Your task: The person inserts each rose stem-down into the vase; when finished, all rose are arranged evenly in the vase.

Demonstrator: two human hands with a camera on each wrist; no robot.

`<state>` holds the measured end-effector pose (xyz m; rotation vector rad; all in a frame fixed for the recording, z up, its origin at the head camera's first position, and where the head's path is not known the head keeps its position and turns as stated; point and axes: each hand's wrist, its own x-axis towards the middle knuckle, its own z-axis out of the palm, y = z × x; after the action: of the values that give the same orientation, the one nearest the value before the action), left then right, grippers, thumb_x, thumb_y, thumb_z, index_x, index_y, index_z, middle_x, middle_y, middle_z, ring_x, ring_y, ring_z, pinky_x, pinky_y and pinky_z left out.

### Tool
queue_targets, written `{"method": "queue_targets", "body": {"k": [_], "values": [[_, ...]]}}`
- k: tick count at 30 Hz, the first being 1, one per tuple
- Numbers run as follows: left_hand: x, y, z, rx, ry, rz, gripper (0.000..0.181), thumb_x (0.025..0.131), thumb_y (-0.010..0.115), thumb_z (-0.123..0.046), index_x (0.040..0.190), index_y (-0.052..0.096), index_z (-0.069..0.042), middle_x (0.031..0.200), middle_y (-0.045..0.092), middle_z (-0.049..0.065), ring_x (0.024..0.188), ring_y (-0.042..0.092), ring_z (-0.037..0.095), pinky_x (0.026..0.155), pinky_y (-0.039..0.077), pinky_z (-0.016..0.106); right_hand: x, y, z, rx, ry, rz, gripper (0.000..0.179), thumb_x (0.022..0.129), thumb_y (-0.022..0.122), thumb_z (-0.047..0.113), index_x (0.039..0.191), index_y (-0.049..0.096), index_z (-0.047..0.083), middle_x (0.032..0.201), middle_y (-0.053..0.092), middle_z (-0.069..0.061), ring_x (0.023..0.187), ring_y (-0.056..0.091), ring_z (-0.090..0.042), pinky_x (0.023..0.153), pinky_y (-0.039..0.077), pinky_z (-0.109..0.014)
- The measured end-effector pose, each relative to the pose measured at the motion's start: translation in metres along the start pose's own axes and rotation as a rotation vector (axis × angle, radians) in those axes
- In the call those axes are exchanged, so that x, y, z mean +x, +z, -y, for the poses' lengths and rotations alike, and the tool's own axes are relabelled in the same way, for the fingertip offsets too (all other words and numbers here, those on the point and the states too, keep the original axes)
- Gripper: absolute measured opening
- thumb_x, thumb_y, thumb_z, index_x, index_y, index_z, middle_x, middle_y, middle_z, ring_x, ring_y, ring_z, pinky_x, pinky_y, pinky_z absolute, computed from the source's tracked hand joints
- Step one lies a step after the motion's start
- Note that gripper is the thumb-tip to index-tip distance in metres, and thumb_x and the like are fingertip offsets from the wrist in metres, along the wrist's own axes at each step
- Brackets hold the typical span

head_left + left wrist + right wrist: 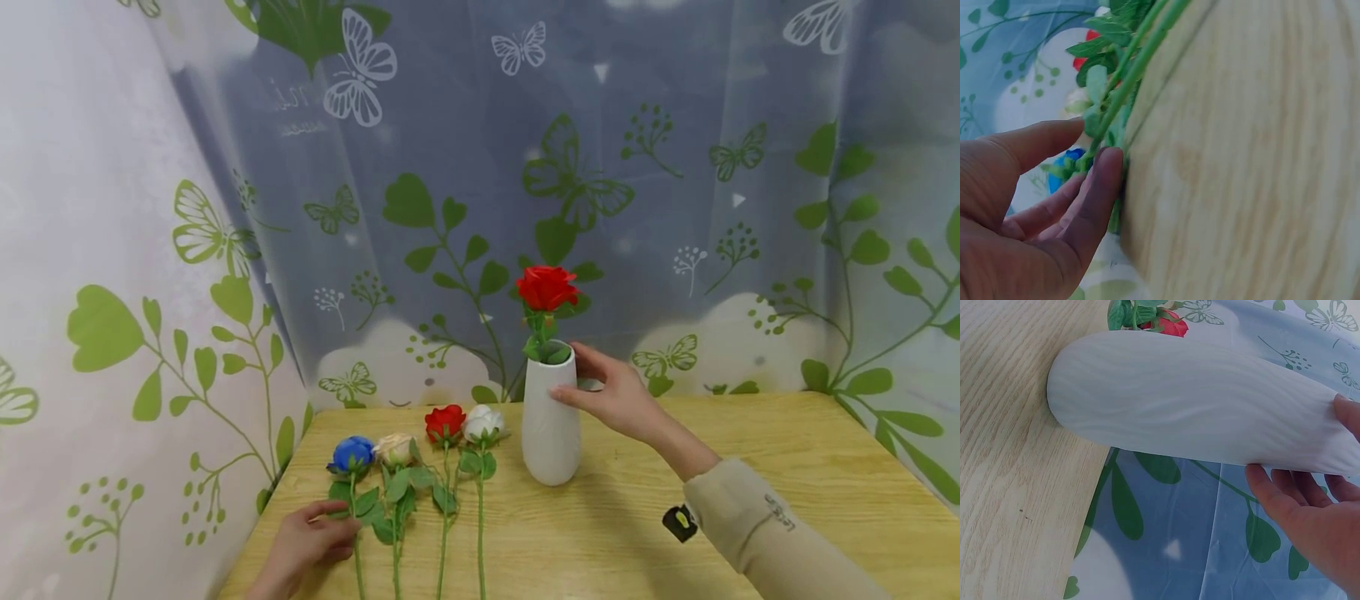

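Note:
A white vase (551, 429) with a ribbed surface stands upright on the table, and a red rose (547, 289) rises from its mouth. My right hand (618, 392) holds the vase near its rim, thumb in front and fingers around the far side. To the left, a blue rose (352, 454) lies on the tabletop. My left hand (315, 537) is at its stem; in the left wrist view, a green stem (1141, 59) passes between thumb and fingers, which stay slightly apart. Beside it lie a cream rose (395, 449), another red rose (445, 423) and a white rose (483, 423).
The wooden table (637, 533) ends at a patterned curtain (465, 125) with leaves and butterflies, which also hangs along both sides. A small black object (679, 523) shows beside the right sleeve (757, 525).

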<state>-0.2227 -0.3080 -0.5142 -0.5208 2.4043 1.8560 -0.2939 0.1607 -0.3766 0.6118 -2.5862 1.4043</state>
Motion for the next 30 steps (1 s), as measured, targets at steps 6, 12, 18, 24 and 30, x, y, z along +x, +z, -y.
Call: {"method": "queue_targets", "body": {"k": [6, 12, 18, 24, 30], "values": [[0.002, 0.007, -0.001, 0.080, 0.025, -0.035, 0.060, 0.081, 0.086, 0.000, 0.133, 0.060, 0.013, 0.082, 0.078, 0.012, 0.066, 0.074, 0.022, 0.063, 0.066, 0.036, 0.000, 0.002, -0.002, 0.001, 0.006, -0.006, 0.088, 0.096, 0.080, 0.033, 0.163, 0.033, 0.000, 0.147, 0.062, -0.020, 0.131, 0.063, -0.039, 0.107, 0.055, -0.059], [0.003, 0.003, 0.000, -0.029, 0.019, -0.013, 0.062, 0.084, 0.076, 0.009, 0.141, 0.051, 0.020, 0.083, 0.078, 0.018, 0.069, 0.077, 0.025, 0.065, 0.067, 0.035, 0.001, 0.002, -0.001, -0.001, 0.005, -0.007, 0.089, 0.096, 0.080, 0.033, 0.164, 0.033, 0.001, 0.147, 0.062, -0.020, 0.131, 0.064, -0.039, 0.106, 0.056, -0.059], [0.003, -0.004, -0.002, -0.112, 0.003, 0.029, 0.071, 0.090, 0.071, 0.009, 0.151, 0.037, 0.019, 0.089, 0.078, 0.017, 0.076, 0.078, 0.024, 0.068, 0.067, 0.032, 0.002, 0.000, 0.000, -0.006, 0.000, -0.003, 0.088, 0.096, 0.080, 0.033, 0.163, 0.033, -0.001, 0.147, 0.062, -0.021, 0.131, 0.064, -0.039, 0.106, 0.056, -0.059], [0.003, -0.006, -0.015, -0.210, 0.054, 0.070, 0.069, 0.100, 0.065, 0.006, 0.159, 0.029, 0.012, 0.099, 0.078, 0.009, 0.083, 0.078, 0.016, 0.077, 0.067, 0.030, 0.001, -0.001, 0.001, -0.002, -0.008, -0.003, 0.087, 0.097, 0.079, 0.032, 0.163, 0.033, -0.002, 0.146, 0.062, -0.022, 0.130, 0.064, -0.039, 0.106, 0.056, -0.058], [-0.003, -0.007, -0.038, -0.270, 0.087, 0.078, 0.073, 0.104, 0.062, -0.001, 0.163, 0.021, 0.007, 0.098, 0.078, -0.005, 0.086, 0.078, 0.009, 0.081, 0.066, 0.029, 0.000, -0.001, 0.000, 0.010, -0.002, -0.001, 0.087, 0.097, 0.079, 0.032, 0.163, 0.033, 0.000, 0.145, 0.063, -0.021, 0.131, 0.064, -0.038, 0.107, 0.055, -0.059]]}}
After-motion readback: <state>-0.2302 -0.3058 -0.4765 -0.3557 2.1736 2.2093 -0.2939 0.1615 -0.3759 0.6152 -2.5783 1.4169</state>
